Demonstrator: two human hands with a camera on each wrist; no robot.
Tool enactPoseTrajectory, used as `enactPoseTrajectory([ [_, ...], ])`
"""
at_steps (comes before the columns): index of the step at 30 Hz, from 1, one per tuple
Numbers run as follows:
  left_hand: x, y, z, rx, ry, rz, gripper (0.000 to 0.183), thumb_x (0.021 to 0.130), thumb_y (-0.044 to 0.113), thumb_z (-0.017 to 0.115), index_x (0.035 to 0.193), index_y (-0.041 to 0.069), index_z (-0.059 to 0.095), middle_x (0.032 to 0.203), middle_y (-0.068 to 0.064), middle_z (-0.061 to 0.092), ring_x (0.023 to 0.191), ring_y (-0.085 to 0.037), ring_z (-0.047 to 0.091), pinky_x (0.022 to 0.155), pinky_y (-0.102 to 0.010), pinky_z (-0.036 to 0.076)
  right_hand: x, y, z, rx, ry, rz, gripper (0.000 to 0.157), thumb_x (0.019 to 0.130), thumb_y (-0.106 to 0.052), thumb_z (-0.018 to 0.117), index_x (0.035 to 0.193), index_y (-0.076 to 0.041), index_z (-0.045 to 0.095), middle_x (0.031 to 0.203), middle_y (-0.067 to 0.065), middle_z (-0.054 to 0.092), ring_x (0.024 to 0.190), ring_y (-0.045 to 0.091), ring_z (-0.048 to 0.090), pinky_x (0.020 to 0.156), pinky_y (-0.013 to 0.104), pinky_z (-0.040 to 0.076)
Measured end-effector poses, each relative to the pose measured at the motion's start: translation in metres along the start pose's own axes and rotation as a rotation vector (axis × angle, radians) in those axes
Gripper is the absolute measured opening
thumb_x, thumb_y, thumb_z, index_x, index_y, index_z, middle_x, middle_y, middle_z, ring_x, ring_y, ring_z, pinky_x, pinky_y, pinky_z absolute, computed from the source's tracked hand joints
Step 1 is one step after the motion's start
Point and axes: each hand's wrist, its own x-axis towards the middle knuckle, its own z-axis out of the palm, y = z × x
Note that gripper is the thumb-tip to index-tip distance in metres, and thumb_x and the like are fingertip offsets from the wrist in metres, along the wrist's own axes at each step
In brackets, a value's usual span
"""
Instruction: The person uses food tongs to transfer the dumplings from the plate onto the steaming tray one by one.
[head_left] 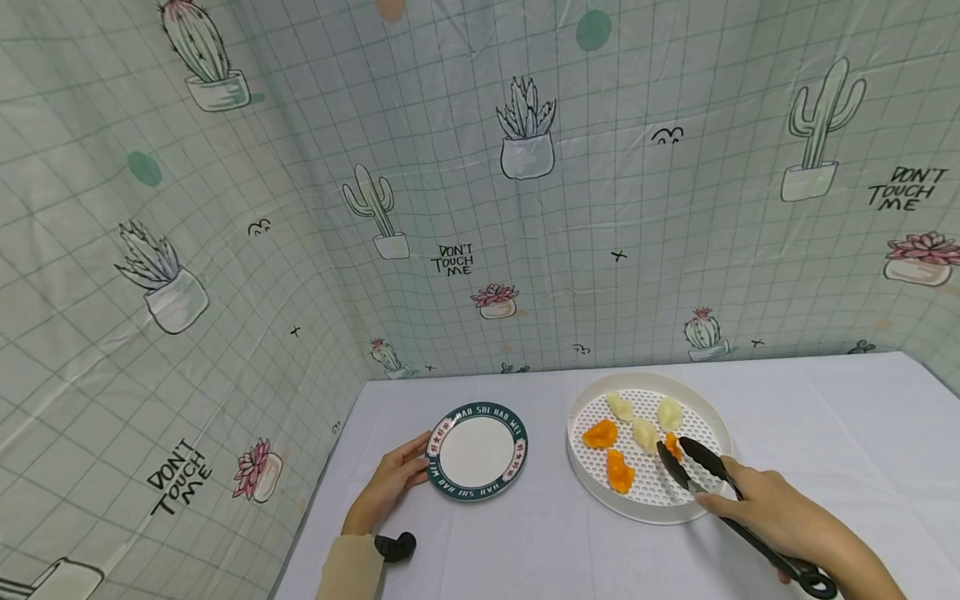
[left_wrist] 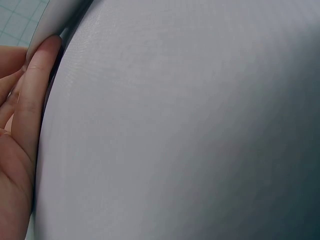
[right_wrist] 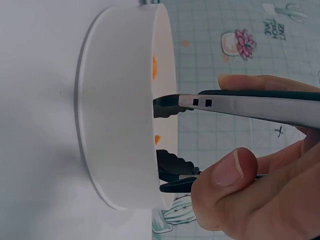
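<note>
My right hand [head_left: 780,508] grips black-and-steel kitchen tongs [right_wrist: 250,107], thumb on one arm and fingers around the other. The tongs' spread tips reach over the right part of a round white tray [head_left: 723,421] with a perforated bottom. Between or just beyond the tips lies a small orange piece [head_left: 673,447]. Two more orange lumps [head_left: 619,472] and three pale yellow ones [head_left: 645,435] lie in the tray. My left hand [head_left: 393,479] holds the left rim of a white plate [head_left: 474,451] with a green lettered border, its fingers at the edge in the left wrist view.
A white cloth covers the table [head_left: 540,550]. Behind and to the left hangs a grid-patterned curtain [head_left: 600,208] printed with cacti. A black strap piece [head_left: 396,547] shows at my left wrist. The tray's tall side wall [right_wrist: 120,105] fills the right wrist view's left half.
</note>
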Motion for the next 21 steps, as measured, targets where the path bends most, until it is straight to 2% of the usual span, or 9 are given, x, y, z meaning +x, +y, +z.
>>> enactPoseTrajectory([
  [4,0.0003,0.0002,-0.0003,0.0,-0.001,0.002,0.054,0.1,0.0,0.051,0.151,-0.004,0.036,0.154,-0.029,0.033,0.112,-0.015,0.06,0.087,-0.024,0.055,-0.0005,0.002,0.0007,0.01,0.016,-0.003,0.085,0.098,-0.043,0.059,0.15,0.013,0.022,0.092,0.027,0.055,0.04,0.027,0.054,0.036,0.04,0.052],
  [11,-0.001,0.0017,0.0001,0.012,0.009,-0.008,0.054,0.1,0.0,0.051,0.152,-0.003,0.036,0.154,-0.028,0.034,0.11,-0.014,0.061,0.086,-0.023,0.056,-0.0035,0.0057,0.0009,0.071,0.065,0.0,0.091,0.098,-0.048,0.058,0.157,0.004,0.013,0.103,0.038,0.053,0.039,0.029,0.054,0.036,0.043,0.052],
  [17,-0.0014,0.0018,0.0001,0.009,0.005,-0.003,0.054,0.1,0.0,0.052,0.152,-0.003,0.035,0.154,-0.028,0.033,0.111,-0.014,0.061,0.086,-0.023,0.056,-0.003,0.0092,-0.0009,0.067,0.083,0.028,0.097,0.098,-0.052,0.055,0.155,0.008,0.004,0.108,0.046,0.047,0.038,0.027,0.055,0.039,0.041,0.053],
  [21,-0.0004,0.0012,0.0002,0.016,0.011,-0.004,0.054,0.1,0.001,0.053,0.151,-0.003,0.036,0.154,-0.027,0.033,0.11,-0.014,0.061,0.086,-0.023,0.056,-0.0032,0.0086,0.0006,0.067,0.1,0.014,0.097,0.099,-0.053,0.053,0.155,0.008,0.002,0.122,0.053,0.037,0.038,0.027,0.054,0.038,0.041,0.052],
])
